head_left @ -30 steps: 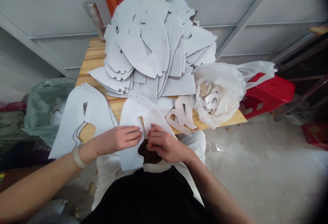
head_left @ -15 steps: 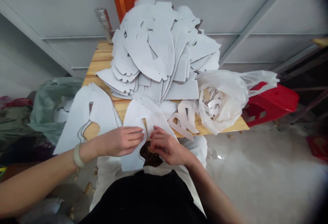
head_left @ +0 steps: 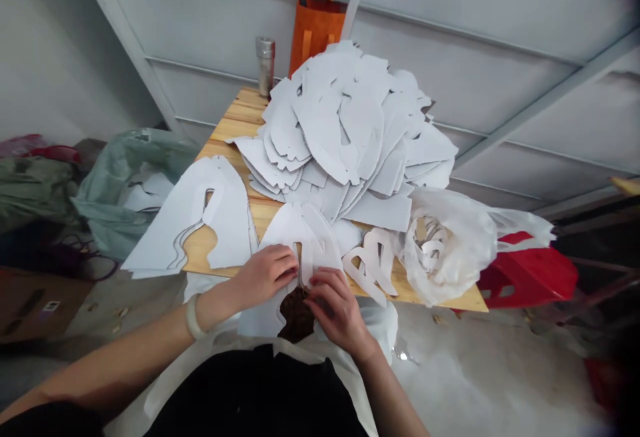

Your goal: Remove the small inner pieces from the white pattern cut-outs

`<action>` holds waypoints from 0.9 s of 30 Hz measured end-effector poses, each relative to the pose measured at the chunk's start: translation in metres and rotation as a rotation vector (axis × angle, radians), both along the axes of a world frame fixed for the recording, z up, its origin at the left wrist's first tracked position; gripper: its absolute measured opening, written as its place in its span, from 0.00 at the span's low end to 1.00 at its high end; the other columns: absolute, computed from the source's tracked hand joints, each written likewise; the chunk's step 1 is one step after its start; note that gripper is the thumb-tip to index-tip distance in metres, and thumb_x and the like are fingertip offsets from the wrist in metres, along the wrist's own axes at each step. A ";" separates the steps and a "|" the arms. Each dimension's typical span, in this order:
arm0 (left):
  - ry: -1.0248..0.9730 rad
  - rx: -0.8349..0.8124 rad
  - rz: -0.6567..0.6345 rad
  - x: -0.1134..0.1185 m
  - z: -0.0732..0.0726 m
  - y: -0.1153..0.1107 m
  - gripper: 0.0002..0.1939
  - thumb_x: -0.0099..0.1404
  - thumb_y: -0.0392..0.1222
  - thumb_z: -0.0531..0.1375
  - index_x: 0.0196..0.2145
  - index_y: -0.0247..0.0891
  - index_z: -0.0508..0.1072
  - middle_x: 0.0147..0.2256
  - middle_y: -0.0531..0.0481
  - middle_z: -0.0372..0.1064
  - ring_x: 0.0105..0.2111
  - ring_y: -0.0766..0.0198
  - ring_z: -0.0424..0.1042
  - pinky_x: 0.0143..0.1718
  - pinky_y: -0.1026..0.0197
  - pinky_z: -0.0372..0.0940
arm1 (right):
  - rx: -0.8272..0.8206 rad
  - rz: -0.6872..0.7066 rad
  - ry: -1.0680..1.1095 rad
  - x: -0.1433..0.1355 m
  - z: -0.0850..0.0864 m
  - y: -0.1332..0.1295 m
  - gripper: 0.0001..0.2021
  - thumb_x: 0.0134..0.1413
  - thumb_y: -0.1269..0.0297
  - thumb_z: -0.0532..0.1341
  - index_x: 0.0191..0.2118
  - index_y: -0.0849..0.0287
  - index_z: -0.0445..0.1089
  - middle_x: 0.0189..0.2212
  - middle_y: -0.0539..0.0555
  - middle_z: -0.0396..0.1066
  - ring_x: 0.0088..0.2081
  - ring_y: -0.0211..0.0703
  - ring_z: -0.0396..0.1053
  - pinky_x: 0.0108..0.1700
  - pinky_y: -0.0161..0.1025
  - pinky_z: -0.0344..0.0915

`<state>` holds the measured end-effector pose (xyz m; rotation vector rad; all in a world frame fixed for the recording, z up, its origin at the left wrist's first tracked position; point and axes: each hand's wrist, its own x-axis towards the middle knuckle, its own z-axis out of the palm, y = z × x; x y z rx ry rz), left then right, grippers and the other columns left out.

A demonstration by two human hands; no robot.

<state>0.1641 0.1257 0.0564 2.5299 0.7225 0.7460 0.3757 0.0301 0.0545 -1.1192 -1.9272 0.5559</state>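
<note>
Evidently layered, the white cut-out sheets [head_left: 280,230] lie across the near edge of the bench [head_left: 233,117], left of its middle, with their lower part reaching out over the person's lap. They have a narrow slot and a wide notch, where something dark brown shows.

The left hand [head_left: 267,273] lies on them just left of the slot, its grip nearly flat, fingers together and bent slightly. The right hand [head_left: 335,303] is at the other side of the slot, its grip curled, thumb near the fingertips; it seems to touch the sheet's rim, though I cannot tell whether either grip pinches anything. A pale bangle [head_left: 194,317] circles the left wrist.

Just right of the sheets, curved pale strips [head_left: 373,263] overlap at the near edge. Beyond them, a clear plastic bag [head_left: 463,243] with more strips inside rests at the near right corner, in front of a red stool [head_left: 530,273]. Another slotted stack [head_left: 230,217] covers the near left corner and juts past the left edge, beside a green bag [head_left: 105,190]. A tall heap of white pieces [head_left: 345,123] fills the bench's far part; a metal flask [head_left: 265,67] stands at the far left corner, and an orange bag [head_left: 320,27] is behind the heap.
</note>
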 end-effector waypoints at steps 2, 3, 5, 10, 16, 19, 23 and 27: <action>-0.041 -0.056 0.020 0.000 -0.002 -0.003 0.04 0.72 0.33 0.59 0.38 0.36 0.73 0.40 0.45 0.73 0.42 0.58 0.74 0.45 0.57 0.71 | 0.031 -0.033 -0.037 -0.002 -0.005 0.000 0.08 0.64 0.76 0.61 0.42 0.54 0.68 0.45 0.57 0.72 0.51 0.53 0.67 0.51 0.53 0.71; -0.059 -0.083 0.027 0.000 -0.003 -0.004 0.04 0.72 0.32 0.59 0.38 0.36 0.73 0.42 0.45 0.73 0.43 0.58 0.74 0.46 0.57 0.71 | 0.051 -0.056 -0.046 -0.004 -0.007 0.001 0.09 0.64 0.76 0.60 0.44 0.54 0.67 0.45 0.58 0.72 0.51 0.53 0.68 0.51 0.53 0.71; -0.089 -0.128 0.039 -0.001 -0.006 -0.006 0.04 0.71 0.31 0.59 0.40 0.36 0.73 0.45 0.44 0.73 0.46 0.57 0.74 0.48 0.56 0.72 | 0.098 -0.125 -0.054 -0.006 -0.012 0.001 0.13 0.64 0.77 0.59 0.49 0.54 0.66 0.45 0.58 0.72 0.50 0.52 0.69 0.51 0.53 0.71; -0.121 -0.151 0.051 -0.001 -0.012 -0.008 0.06 0.71 0.32 0.60 0.44 0.37 0.76 0.49 0.43 0.72 0.51 0.56 0.74 0.54 0.53 0.71 | 0.167 -0.236 -0.100 -0.008 -0.017 0.004 0.15 0.65 0.79 0.56 0.50 0.54 0.70 0.42 0.57 0.73 0.46 0.50 0.71 0.48 0.50 0.72; -0.123 -0.120 0.056 -0.001 -0.018 -0.008 0.07 0.72 0.34 0.61 0.45 0.36 0.78 0.48 0.43 0.73 0.50 0.56 0.75 0.53 0.53 0.72 | 0.194 -0.219 -0.059 -0.007 -0.015 0.011 0.13 0.63 0.79 0.58 0.42 0.54 0.74 0.38 0.57 0.74 0.42 0.49 0.73 0.43 0.47 0.74; -0.132 -0.112 0.053 -0.001 -0.019 -0.007 0.06 0.71 0.34 0.61 0.44 0.36 0.79 0.47 0.44 0.73 0.49 0.56 0.75 0.52 0.54 0.73 | 0.169 -0.173 -0.077 -0.005 -0.015 0.012 0.14 0.63 0.80 0.58 0.43 0.54 0.75 0.39 0.57 0.76 0.43 0.50 0.73 0.44 0.48 0.74; -0.134 -0.109 0.052 -0.001 -0.019 -0.007 0.06 0.71 0.34 0.61 0.44 0.36 0.78 0.48 0.43 0.73 0.49 0.56 0.75 0.52 0.54 0.72 | 0.157 -0.130 -0.101 -0.003 -0.013 0.012 0.14 0.64 0.79 0.58 0.44 0.53 0.76 0.40 0.57 0.77 0.45 0.51 0.73 0.45 0.49 0.75; -0.154 -0.114 0.036 -0.002 -0.020 -0.006 0.07 0.72 0.35 0.60 0.45 0.36 0.78 0.47 0.43 0.73 0.48 0.57 0.75 0.51 0.55 0.72 | 0.134 -0.151 -0.059 -0.005 -0.008 0.011 0.14 0.64 0.79 0.58 0.44 0.53 0.77 0.40 0.57 0.79 0.45 0.50 0.76 0.46 0.49 0.76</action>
